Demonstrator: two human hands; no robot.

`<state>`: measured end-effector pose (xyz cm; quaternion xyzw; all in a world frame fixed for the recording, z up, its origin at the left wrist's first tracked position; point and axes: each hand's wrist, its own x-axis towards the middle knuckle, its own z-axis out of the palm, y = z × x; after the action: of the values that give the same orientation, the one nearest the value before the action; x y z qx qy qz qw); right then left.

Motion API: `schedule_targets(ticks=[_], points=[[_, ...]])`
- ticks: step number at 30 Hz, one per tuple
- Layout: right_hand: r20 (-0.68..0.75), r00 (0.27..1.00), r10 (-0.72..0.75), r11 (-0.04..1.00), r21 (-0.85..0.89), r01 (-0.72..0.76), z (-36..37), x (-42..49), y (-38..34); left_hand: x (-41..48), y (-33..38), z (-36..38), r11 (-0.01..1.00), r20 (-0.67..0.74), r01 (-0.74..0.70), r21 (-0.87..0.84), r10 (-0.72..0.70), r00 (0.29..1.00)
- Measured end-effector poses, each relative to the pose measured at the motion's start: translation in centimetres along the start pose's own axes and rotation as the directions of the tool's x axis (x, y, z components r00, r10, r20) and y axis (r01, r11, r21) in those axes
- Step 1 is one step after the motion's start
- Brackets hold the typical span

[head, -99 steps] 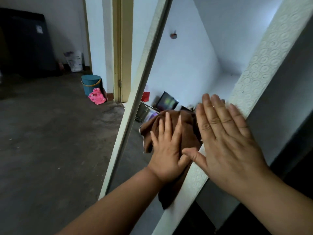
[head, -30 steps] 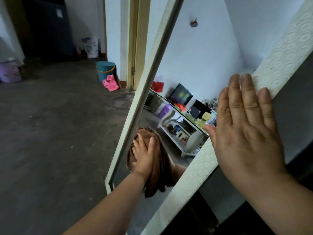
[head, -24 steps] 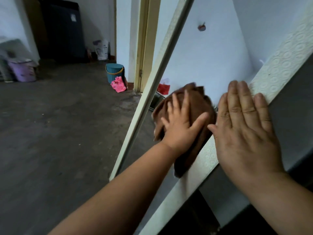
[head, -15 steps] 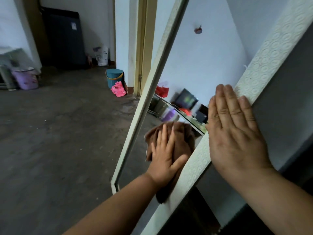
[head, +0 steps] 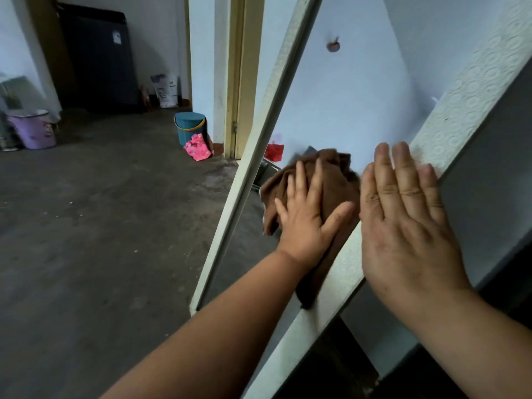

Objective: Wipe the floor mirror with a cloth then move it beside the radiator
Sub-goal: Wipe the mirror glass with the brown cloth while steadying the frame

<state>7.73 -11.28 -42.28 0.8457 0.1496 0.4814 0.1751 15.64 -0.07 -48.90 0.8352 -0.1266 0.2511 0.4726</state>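
The tall floor mirror stands tilted, its white patterned frame (head: 466, 90) running diagonally across the right of the head view. The glass reflects a white wall. My left hand (head: 305, 223) lies flat with fingers spread on a brown cloth (head: 334, 174), pressing it against the glass close to the right frame edge. The cloth's lower part hangs below my palm. My right hand (head: 403, 226) rests palm-down on the right frame, fingers together and pointing up, holding nothing. No radiator is in view.
Bare concrete floor (head: 100, 226) stretches to the left. By the yellow door frame (head: 239, 76) stand a teal bucket (head: 190, 128) and a pink rag (head: 198, 146). A purple bucket (head: 33, 129) sits far left, a dark appliance (head: 100, 56) at the back wall.
My left hand has slid the cloth up the glass from lower down, after sweeping down and up over the last second. My right hand stays pressed on the frame.
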Motion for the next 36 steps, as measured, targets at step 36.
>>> schedule_targets(ticks=[36], points=[[0.276, 0.948, -0.156, 0.988, 0.02, 0.156, 2.5, -3.4, -4.6, 0.8, -10.1, -0.6, 0.969, -0.052, 0.24, -0.053, -0.243, 0.969]])
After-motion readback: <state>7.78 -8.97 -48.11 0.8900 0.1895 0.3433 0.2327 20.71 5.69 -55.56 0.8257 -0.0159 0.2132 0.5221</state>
